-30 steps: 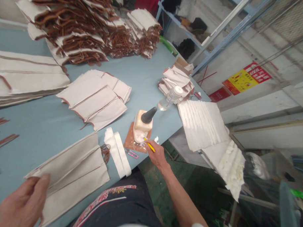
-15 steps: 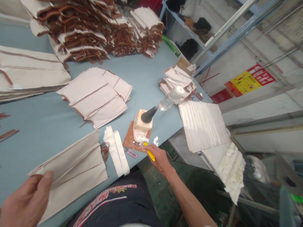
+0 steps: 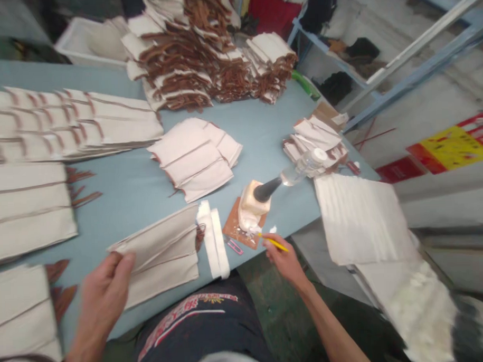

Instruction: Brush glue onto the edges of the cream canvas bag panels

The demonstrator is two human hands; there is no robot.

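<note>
My left hand [image 3: 105, 288] pinches the near left corner of a folded beige fabric piece [image 3: 160, 255] lying on the blue table [image 3: 126, 190]. My right hand [image 3: 283, 259] is closed on a thin yellow stick [image 3: 272, 241], whose tip points at the foot of a cream glue bottle with a black nozzle [image 3: 255, 201]. The bottle stands on a small brown board [image 3: 235, 231]. Two white strips [image 3: 214, 239] lie between the fabric piece and the board, with small pink snips [image 3: 233, 245] beside them.
Stacks of beige pieces with brown trim fill the table's left [image 3: 28, 209] and far side [image 3: 197, 61]. A smaller pile [image 3: 195, 156] lies mid-table. A clear plastic bottle [image 3: 302, 168] lies by another pile [image 3: 317, 139]. White sheets [image 3: 359, 216] overhang the right edge.
The camera view has swung left and pulled back, showing more stacks on the left. My left hand has closed on the fabric corner. My right hand stays by the glue bottle with the stick.
</note>
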